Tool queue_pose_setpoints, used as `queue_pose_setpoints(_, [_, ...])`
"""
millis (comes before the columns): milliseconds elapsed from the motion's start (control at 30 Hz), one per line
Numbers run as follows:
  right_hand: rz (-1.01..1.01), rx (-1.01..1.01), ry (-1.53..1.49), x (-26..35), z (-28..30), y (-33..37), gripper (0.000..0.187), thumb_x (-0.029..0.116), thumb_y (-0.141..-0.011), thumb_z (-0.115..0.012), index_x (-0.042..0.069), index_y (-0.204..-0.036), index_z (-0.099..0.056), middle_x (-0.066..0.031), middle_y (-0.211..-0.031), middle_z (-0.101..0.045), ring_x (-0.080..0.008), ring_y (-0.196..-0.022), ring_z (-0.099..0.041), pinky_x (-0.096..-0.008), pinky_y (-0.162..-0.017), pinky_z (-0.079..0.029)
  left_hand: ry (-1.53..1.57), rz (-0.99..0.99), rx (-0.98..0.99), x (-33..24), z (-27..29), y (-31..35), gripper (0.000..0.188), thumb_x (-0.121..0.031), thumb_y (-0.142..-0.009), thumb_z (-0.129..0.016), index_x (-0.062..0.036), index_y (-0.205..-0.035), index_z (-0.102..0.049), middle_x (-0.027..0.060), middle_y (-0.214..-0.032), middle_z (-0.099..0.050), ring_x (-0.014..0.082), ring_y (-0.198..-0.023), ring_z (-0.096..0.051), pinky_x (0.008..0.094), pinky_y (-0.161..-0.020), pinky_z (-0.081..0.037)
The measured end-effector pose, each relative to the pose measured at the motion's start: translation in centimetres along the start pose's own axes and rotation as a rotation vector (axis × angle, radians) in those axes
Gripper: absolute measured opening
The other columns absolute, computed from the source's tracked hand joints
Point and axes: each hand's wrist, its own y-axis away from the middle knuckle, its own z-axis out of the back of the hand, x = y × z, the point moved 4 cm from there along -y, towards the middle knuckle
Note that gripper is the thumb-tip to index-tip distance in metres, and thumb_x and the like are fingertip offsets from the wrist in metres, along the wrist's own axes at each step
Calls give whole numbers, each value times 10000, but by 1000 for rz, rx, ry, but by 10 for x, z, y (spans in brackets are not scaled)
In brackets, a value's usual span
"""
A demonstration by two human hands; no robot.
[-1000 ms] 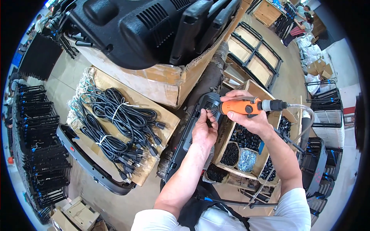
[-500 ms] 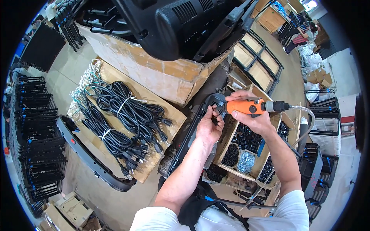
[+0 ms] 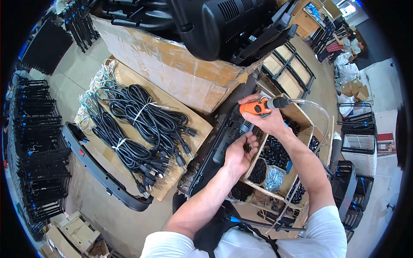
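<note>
My right hand (image 3: 264,120) is wrapped round an orange air screwdriver (image 3: 254,107), which points down at the far end of a long black plastic housing (image 3: 226,139) with vent slots. A clear hose (image 3: 316,106) runs from the tool's top. Beside the housing, my left hand (image 3: 241,154) is palm up with its fingers curled. Something small and dark seems to lie in it, too small to name. Under the forearms stands a cardboard parts box (image 3: 277,193) with small black pieces (image 3: 273,150), dark screws (image 3: 257,171) and silver screws (image 3: 274,178).
Bundled black power cords (image 3: 142,114) lie on a cardboard sheet (image 3: 195,142) at the left. A large carton (image 3: 172,60) heaped with black plastic housings stands ahead. A curved black part (image 3: 101,172) leans at the left, near stacked black frames (image 3: 45,142). People (image 3: 337,45) are far right.
The screwdriver has swung more upright and moved left, its tip now over the housing's far end. My left hand has drawn back from the tool's tip toward me. The view has shifted slightly.
</note>
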Motion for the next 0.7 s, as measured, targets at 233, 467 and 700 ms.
queue_pose_setpoints(233, [10, -18, -19, -8, -2, -8, 333, 127, -858, -831, 56, -1160, -712, -43, -1135, -734, -143, -1055, -679, -324, -969, -545, 42, 54, -40, 25, 46, 57, 244, -145, -1105, -486, 34, -1248, -571, 147, -1073, -642, 246, -920, -664, 355, -823, -617])
queue_pose_setpoints(467, [13, -23, -26, -2, -4, -7, 323, 128, -846, -837, 55, -1139, -721, -37, -1118, -738, -144, -1048, -679, -331, -974, -540, -84, 168, -94, 46, 78, 95, 254, -174, -1127, -466, 28, -1234, -576, 130, -1037, -648, 252, -900, -687, 384, -824, -640])
queue_pose_setpoints(700, [-22, -44, 17, -4, -5, -4, 329, 156, -844, -843, 77, -1143, -730, -24, -1089, -737, -137, -1018, -673, -332, -956, -545, -173, 109, -13, 40, 97, 113, 299, -202, -1147, -427, 20, -1276, -580, 134, -1103, -660, 232, -909, -697, 377, -860, -645])
